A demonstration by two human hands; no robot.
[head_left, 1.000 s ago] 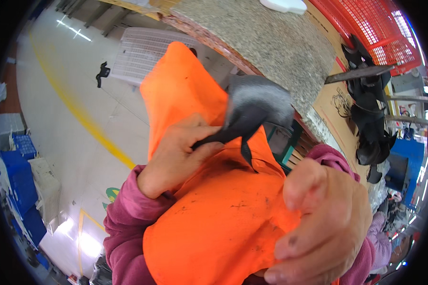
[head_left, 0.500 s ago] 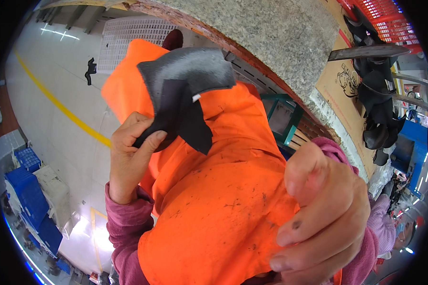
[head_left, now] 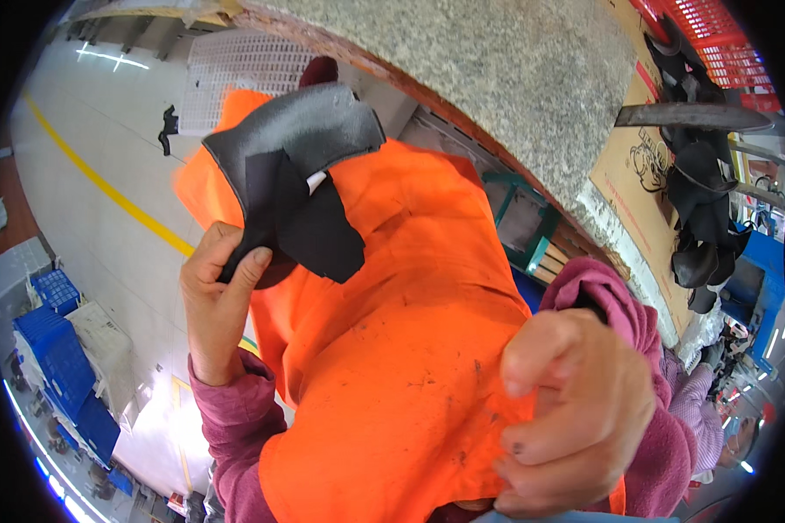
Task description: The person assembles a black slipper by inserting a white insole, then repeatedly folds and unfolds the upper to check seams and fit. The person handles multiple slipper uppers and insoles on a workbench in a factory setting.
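Note:
My left hand pinches a black shoe upper piece at its lower left corner, thumb in front. Its upper part is a smooth, shiny grey-black band. Matte black flaps hang below it, and a small white tab shows between them. The piece is held up over the orange apron on my lap. Close to the camera, my right hand hovers over the apron's right side. Its fingers are loosely bent and apart, with nothing visible in them; the palm is hidden.
A stone-topped bench runs along the upper right, with cardboard, a metal blade-like bar and black pieces beyond. A red basket stands at the far right. A white crate and blue crates are on the left floor.
My left hand has moved left and slightly down with the shoe upper piece. My right hand has shifted a little left and down, its fingers more bent.

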